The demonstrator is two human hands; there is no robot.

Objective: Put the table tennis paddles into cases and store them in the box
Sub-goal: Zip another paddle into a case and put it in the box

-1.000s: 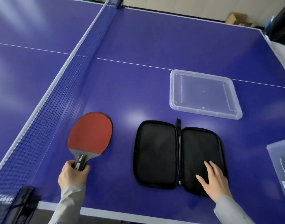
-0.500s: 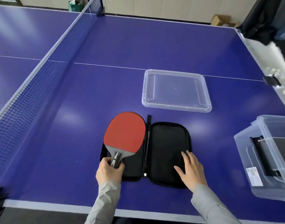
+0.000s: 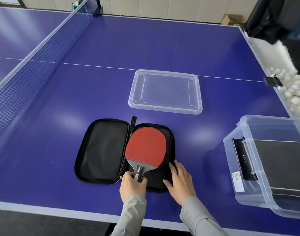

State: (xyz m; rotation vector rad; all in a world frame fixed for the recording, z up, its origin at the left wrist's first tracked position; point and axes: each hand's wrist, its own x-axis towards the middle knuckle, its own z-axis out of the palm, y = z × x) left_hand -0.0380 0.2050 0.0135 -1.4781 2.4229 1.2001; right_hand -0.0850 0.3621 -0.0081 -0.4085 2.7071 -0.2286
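Netting (image 3: 35,72) is running along the far left of the blue table (image 3: 162,45), well apart from where we are working. Moving right, we are looking at the black case (image 3: 101,150) lying unzipped and spread flat near the table's front edge, its left half bare. Our left hand (image 3: 133,186) is curling its fingers round the handle of the red paddle (image 3: 145,147), gripping it firmly, while the blade is lying over the case's right half, seemingly resting in or just above that pocket; we cannot tell whether it is fully seated. Our right hand (image 3: 179,183) is pressing flat, fingers straight and spread, on the lower right corner of the case, steadying it and holding nothing. Beyond the case, the clear lid (image 3: 165,109) is lying flat on the table, apart from everything. At the far right, the clear box (image 3: 244,126) is standing open with what looks like a dark case already inside it, so we are judging that one paddle is likely stored. For this one, we are only midway: the paddle is not yet released, the case is still open and unzipped, and carrying it to the box and fitting the lid are still remaining.
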